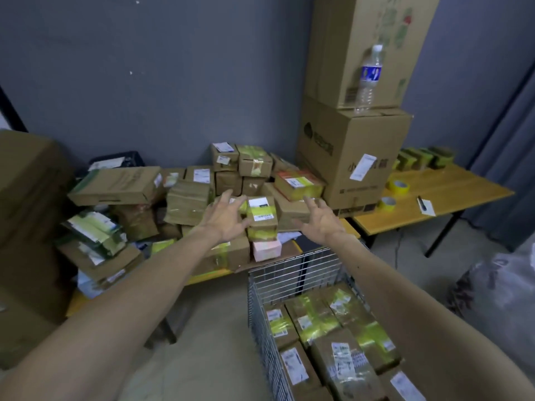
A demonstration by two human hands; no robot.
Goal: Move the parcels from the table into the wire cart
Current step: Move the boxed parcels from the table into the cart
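On the heaped desk point(208, 276), a parcel point(262, 217) perches between the spread left grip point(228, 217) and right grip point(320, 221); a lopsided squeeze may topple it.

Your wire cart point(257, 314) stands before the table point(208, 276), parcels point(341, 357) in it — the parcel heap point(188, 201) lies on the table, big boxes point(353, 157) stacked to its right

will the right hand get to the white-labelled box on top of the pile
Probably yes: the right hand is open just beside the white-labelled box, which sits atop the pile with that side bare; the left hand is at its other side.
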